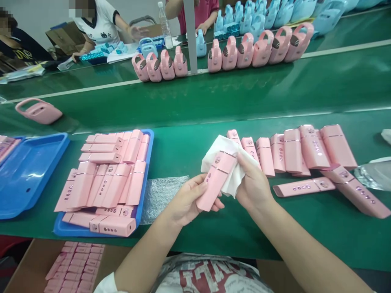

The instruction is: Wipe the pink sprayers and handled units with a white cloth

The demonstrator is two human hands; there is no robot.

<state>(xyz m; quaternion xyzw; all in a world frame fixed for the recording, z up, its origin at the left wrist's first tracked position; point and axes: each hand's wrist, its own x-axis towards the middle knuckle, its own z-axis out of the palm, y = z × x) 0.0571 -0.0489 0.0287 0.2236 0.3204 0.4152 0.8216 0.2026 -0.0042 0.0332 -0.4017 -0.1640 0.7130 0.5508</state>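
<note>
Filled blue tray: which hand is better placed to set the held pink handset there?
Probably the left hand: it grips the pink handset by its lower end and is nearer the filled blue tray. The right hand, farther off, holds the white cloth behind the upper end.

Blue trays: two plain to see, the filled tray (76, 232) and an emptier tray (42, 175) left of it
Slim pink devices (114, 187) in the filled tray: more than a dozen, overlap hiding the exact number
Loose slim devices (292, 150) well right of the filled tray: nine clear, others partly hidden
Hands right of the filled tray: two, left hand (191, 199) and right hand (255, 183)
Held pink device (215, 185): one
White cloth (210, 154): one
Bubble wrap (163, 197) just right of the filled tray: one sheet
Pink units with loop handles (167, 69): eleven, all beyond the filled tray
Co-workers (102, 26) beyond the filled tray: three
</note>
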